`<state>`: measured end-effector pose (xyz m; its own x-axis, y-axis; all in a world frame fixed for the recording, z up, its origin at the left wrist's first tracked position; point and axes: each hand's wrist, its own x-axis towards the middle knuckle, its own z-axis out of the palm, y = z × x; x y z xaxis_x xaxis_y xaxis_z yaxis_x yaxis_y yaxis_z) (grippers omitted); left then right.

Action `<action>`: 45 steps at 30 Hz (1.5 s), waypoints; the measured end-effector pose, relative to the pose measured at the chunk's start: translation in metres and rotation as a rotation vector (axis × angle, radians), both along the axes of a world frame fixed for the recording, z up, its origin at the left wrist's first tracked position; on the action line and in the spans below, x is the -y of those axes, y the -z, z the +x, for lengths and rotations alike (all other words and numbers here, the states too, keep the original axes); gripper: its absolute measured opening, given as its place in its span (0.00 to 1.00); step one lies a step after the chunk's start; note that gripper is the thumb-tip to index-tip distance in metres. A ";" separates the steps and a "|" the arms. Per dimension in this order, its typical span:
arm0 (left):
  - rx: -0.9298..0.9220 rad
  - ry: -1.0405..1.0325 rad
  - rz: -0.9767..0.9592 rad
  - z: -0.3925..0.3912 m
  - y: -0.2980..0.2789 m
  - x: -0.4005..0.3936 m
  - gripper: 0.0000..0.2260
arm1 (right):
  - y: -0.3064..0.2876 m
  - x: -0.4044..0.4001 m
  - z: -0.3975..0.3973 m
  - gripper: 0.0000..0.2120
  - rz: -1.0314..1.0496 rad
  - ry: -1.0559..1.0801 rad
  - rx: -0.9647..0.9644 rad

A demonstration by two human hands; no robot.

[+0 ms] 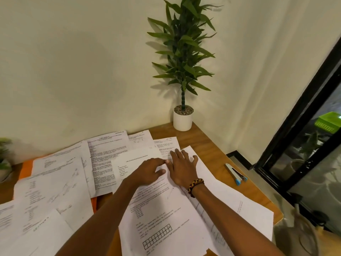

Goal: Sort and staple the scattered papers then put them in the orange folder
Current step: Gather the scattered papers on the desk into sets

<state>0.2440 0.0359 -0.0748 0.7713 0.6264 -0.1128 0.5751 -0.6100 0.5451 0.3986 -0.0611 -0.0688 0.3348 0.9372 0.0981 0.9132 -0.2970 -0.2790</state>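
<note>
Head view, table: a brown wooden table stands in the corner of a room with pale walls.
Head view, papers: many white printed papers lie spread all over the table, and lots of them overlap.
Head view, front sheet: one long sheet with typed lines and a small grid of boxes lies nearest to the person, on top of other sheets.
Head view, left hand: the left hand lies on the papers in the middle of the table. Its fingers are bent, and the thumb and fingertips seem to pinch the edge of a sheet.
Head view, right hand: the right hand lies flat on the papers just beside the left hand. Its fingers are straight and spread, and it presses down without gripping anything.
Head view, bracelet: a braided bracelet goes around the right wrist.
Head view, orange folder: the orange folder lies at the left under the papers, so only parts of it peek out.
Head view, stapler: a grey and blue stapler lies on bare wood at the right, apart from the hands.
Head view, plant: a tall green plant in a white pot stands at the far corner of the table.
</note>
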 end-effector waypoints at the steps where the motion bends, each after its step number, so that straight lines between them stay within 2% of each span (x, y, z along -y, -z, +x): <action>1: 0.001 -0.004 0.016 0.001 0.000 -0.002 0.23 | 0.002 -0.004 0.003 0.26 -0.025 0.000 0.009; 4: 0.020 -0.016 0.047 0.002 -0.002 -0.006 0.23 | 0.005 -0.005 0.004 0.25 -0.021 0.019 0.083; 11: -0.018 -0.004 0.044 0.004 0.004 -0.018 0.26 | -0.004 -0.022 0.010 0.18 0.037 0.010 0.026; 16: -0.043 0.007 0.032 0.005 0.005 -0.022 0.25 | -0.012 -0.070 0.021 0.29 -0.115 0.154 -0.256; 18: -0.042 -0.006 0.042 0.006 0.006 -0.023 0.25 | -0.017 -0.088 0.021 0.35 -0.105 0.241 -0.409; 20: -0.045 -0.007 0.047 0.005 0.008 -0.022 0.25 | -0.024 -0.100 0.024 0.35 -0.026 0.337 -0.573; 22: -0.038 0.000 0.034 0.003 0.009 -0.021 0.25 | -0.031 -0.104 0.029 0.30 0.039 0.411 -0.660; 25: -0.017 -0.009 0.031 0.002 0.011 -0.020 0.25 | -0.028 -0.105 0.034 0.06 0.046 0.355 -0.523; 26: -0.014 -0.011 0.033 0.002 0.011 -0.019 0.25 | -0.026 -0.104 0.034 0.03 0.051 0.334 -0.495; 29: -0.004 -0.012 0.033 0.001 0.012 -0.018 0.24 | -0.025 -0.102 0.037 0.08 0.109 0.345 -0.465; 35: 0.045 -0.017 0.044 -0.009 0.018 -0.016 0.24 | -0.043 -0.108 0.036 0.07 0.265 0.351 -0.432; 38: 0.066 -0.011 0.055 -0.015 0.019 -0.016 0.29 | -0.064 -0.116 0.039 0.03 0.354 0.340 -0.326; 40: 0.067 -0.003 0.060 -0.017 0.017 -0.015 0.32 | -0.077 -0.120 0.042 0.05 0.384 0.339 -0.231; 43: 0.035 0.000 0.068 -0.017 0.012 -0.015 0.26 | -0.097 -0.122 0.041 0.12 0.518 0.356 -0.140; 45: 0.033 -0.002 0.061 -0.017 0.008 -0.014 0.23 | -0.111 -0.121 0.041 0.12 0.635 0.364 -0.117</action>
